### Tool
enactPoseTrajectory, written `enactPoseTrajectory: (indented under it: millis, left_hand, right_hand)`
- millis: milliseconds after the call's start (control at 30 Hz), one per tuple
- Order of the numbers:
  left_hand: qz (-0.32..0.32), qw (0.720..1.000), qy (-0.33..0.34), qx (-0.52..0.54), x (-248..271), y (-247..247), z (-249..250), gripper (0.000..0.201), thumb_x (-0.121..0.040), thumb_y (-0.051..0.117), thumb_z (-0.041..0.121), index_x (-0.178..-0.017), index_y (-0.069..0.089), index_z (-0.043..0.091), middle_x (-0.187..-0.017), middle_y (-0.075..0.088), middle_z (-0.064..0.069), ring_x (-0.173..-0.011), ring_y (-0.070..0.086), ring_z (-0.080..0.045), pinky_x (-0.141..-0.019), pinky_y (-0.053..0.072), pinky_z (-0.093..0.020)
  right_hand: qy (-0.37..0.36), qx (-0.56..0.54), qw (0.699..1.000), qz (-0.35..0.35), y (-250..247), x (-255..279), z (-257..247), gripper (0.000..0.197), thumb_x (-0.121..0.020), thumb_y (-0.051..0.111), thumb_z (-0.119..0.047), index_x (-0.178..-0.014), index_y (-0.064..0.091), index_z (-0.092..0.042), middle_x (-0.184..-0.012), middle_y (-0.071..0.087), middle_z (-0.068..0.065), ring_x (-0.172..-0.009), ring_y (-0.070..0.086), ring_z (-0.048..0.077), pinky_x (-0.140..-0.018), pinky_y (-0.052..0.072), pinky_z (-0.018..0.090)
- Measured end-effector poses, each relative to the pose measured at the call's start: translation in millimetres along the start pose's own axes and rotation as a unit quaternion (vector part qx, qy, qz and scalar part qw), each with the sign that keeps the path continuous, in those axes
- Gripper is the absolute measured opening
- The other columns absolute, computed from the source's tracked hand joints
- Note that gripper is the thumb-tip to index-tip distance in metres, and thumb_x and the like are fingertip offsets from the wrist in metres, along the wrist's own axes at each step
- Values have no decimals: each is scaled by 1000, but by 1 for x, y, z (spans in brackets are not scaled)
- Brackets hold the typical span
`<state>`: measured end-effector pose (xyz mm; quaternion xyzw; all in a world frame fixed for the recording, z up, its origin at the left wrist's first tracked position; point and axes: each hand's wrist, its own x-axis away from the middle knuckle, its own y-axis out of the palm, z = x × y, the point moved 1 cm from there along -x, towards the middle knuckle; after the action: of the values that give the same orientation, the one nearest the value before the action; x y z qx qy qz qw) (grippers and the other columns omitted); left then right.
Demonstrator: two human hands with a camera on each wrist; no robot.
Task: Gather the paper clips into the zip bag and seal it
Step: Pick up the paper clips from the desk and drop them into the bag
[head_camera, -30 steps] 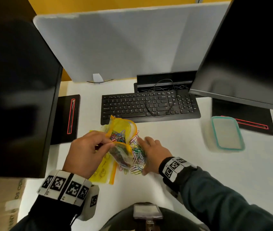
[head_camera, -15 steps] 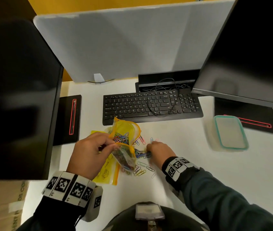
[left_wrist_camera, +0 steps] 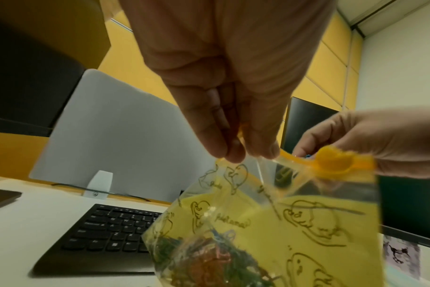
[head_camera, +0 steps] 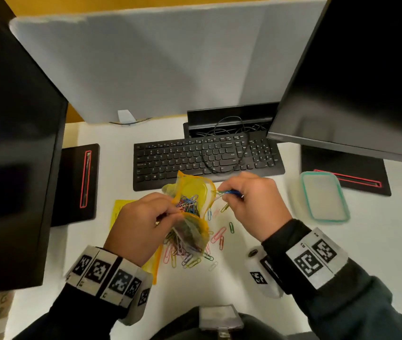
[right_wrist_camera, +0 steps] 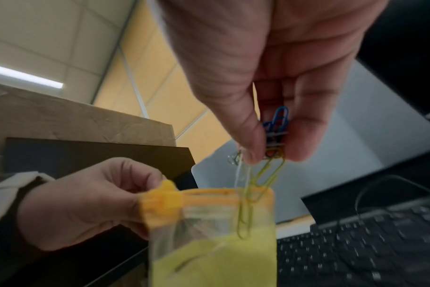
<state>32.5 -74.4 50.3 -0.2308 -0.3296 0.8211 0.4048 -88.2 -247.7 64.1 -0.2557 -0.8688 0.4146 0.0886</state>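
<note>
The right hand point(head_camera: 254, 204) is now up off the tabletop point(head_camera: 244, 285), and half a second ago it was down low, picking at the loose paper clips point(head_camera: 219, 235). Now its thumb and fingers pinch a small bunch of clips point(right_wrist_camera: 275, 136) (one blue, some yellow-green) right at the mouth of the zip bag point(head_camera: 192, 212). In the right wrist view the longest clip already hangs down past the orange zip strip point(right_wrist_camera: 221, 196) and into the bag. The left hand point(head_camera: 143, 227) holds on as before, pinching the top edge of the bag beside the orange slider point(left_wrist_camera: 334, 163), so the bag hangs open above the tabletop. The bag is see-through with yellow parts and little drawings, and a heap of many-colored clips sits in its bottom. The pile on the tabletop looks smaller than a second ago, when a thick clump lay under the right hand. Some pink, green and blue clips lie spread under and beside the bag. A black keyboard point(head_camera: 207, 160) lies behind the hands, and a clear box with a green rim point(head_camera: 324, 196) sits off to the right.
</note>
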Motion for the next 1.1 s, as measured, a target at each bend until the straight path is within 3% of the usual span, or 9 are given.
enactPoseTrajectory:
  millis: [167,333,467,567,633,733,800,1000,1100]
  left_hand:
    - [-19,1000,2,-19,-5,2,9,29,-73,52,44,-73,70,21,-84,66,11,-82,56,-1,-70,45,-13]
    - [-37,999,20,-18,-4,7,17,26,-74,53,41,-72,69,20,-82,68,8,-81,56,-1,-71,45,-18]
    - [-33,999,32,-2,-1,8,16,24,-75,55,37,-73,70,19,-84,68,8,-81,56,0,-70,46,-15]
    - [-3,1000,17,12,2,3,6,25,-75,56,40,-72,70,20,-84,67,8,-78,58,-1,-70,46,-15]
    - [28,999,1,25,5,-1,-1,24,-75,58,39,-73,70,20,-85,68,8,-76,60,-4,-70,49,-22]
    - [75,997,-6,26,10,-10,-9,24,-76,58,38,-73,71,18,-86,68,7,-78,61,-3,-71,50,-22]
    - [96,995,-8,24,12,-18,-14,23,-76,59,36,-74,72,17,-86,69,5,-79,60,-2,-72,50,-21]
    - [136,990,-35,24,16,-30,-29,17,-72,68,27,-74,72,11,-83,67,3,-79,59,-6,-70,48,-13]
    - [145,988,-42,26,20,-37,-30,17,-72,68,27,-74,72,10,-82,65,5,-79,59,-8,-70,48,-12]
  right_hand:
    - [-10,45,999,-4,-24,-5,0,17,-80,64,-6,-91,73,-15,-89,68,8,-84,64,28,-76,48,30]
    - [-49,88,989,-111,-17,-12,-25,21,-87,55,-13,-101,70,-19,-100,65,6,-97,58,27,-83,44,31]
    - [-55,43,991,-111,-6,-11,-36,38,-84,63,-17,-120,60,-25,-115,62,2,-103,57,20,-89,43,28]
    - [6,-22,999,-38,-6,-10,-14,47,-79,70,-23,-124,56,-26,-117,62,-1,-88,59,15,-84,44,23]
    - [85,11,995,-46,4,-6,15,51,-77,72,-25,-124,53,-21,-117,61,4,-86,60,19,-86,47,28]
    - [236,113,942,-213,31,17,52,75,-72,77,-31,-134,37,-16,-130,47,11,-111,55,27,-95,43,33]
    - [283,130,910,-275,51,35,64,80,-69,79,-29,-133,33,-12,-131,41,12,-113,53,30,-94,43,32]
    - [150,112,959,-214,103,39,50,26,-85,50,-4,-109,56,-7,-109,52,12,-97,56,30,-76,42,28]
    - [74,96,969,-214,117,24,42,35,-85,48,-2,-118,57,-9,-115,54,11,-101,57,29,-79,45,27]
